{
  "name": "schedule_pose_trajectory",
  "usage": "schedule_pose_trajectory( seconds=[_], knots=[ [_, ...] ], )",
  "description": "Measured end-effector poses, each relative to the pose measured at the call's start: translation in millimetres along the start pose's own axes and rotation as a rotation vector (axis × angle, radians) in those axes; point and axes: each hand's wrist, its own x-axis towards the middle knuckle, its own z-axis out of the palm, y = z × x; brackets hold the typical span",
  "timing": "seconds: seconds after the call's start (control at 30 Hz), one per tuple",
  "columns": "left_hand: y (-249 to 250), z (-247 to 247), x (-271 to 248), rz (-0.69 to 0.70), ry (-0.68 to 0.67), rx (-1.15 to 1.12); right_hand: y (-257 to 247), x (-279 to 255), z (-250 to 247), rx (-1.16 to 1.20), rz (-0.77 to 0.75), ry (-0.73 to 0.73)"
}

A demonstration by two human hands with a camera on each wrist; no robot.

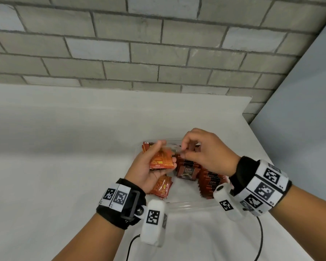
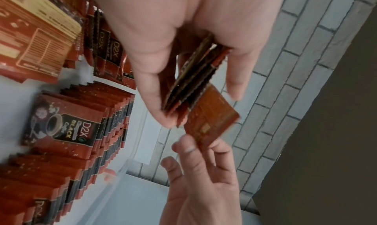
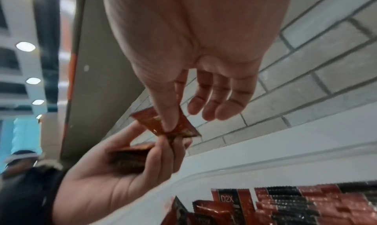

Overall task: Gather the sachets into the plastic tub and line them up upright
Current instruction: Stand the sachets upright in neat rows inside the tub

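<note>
A white table [image 1: 64, 147] stands against a grey brick wall [image 1: 139, 53]. On it rests a clear plastic tub [image 1: 188, 205]. 2 black cables [image 1: 260, 240] trail across its near edge.

In the lower middle of the head view, the plastic tub [image 1: 188, 205] sits on the desk [image 1: 64, 147], rows of sachets [image 1: 210, 182] at its right, loose sachets [image 1: 161, 186] at its left, the brick wall [image 1: 139, 44] behind.

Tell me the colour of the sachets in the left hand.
Orange-red sachets, left hand; head view.
</note>
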Motion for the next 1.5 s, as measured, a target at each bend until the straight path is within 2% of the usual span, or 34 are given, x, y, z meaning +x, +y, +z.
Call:
schedule_pose_trajectory(
  seconds=[0.1, 0.23, 0.3, 0.5, 0.6, 0.67, 0.73, 0.87, 0.97, 1.07, 1.13, 1.27, 1.5],
  knots=[
    [1, 3, 0, 0.037, 0.022, -0.011, -2, -5, 3, -0.066, -0.009, -0.141],
    [0, 3, 0, 0.09, 0.056, -0.04, -1, -5, 5, 0.128, 0.149, -0.025],
    [-1, 2, 0, 0.105, 0.053, -0.046, 1, -6, 10, 0.231, 0.219, -0.012],
    [-2, 1, -3, 0.118, -0.002, -0.015, -4, 0, 13, 0.257, 0.155, -0.012],
    [-2, -1, -4, 0.068, -0.039, 0.016, -11, 9, 8, 0.203, 0.11, 0.037],
    [-1, -1, -3, 0.053, -0.047, 0.031, -14, 14, 6, 0.205, 0.092, 0.02],
    [-1, 0, -2, 0.083, -0.05, 0.048, -15, 18, 6, 0.231, 0.113, 0.008],
    [-1, 1, 0, 0.136, -0.035, 0.063, -10, 18, 3, 0.4, 0.283, -0.007],
    [1, 1, 0, 0.141, 0.008, 0.055, 0, 14, -2, 0.401, 0.266, -0.008],
    [3, -3, 0, 0.189, 0.12, -0.041, 9, 11, -10, 0.281, 0.235, -0.021],
    [4, -8, 0, 0.226, 0.173, -0.097, 14, 11, -13, 0.07, 0.225, -0.125],
    [5, -13, -2, 0.253, 0.167, -0.132, 21, 14, 1, -0.35, 0.215, -0.38],
    [6, -17, -1, 0.238, 0.137, -0.129, 28, 23, 27, -0.584, 0.264, -0.465]
  ],
)
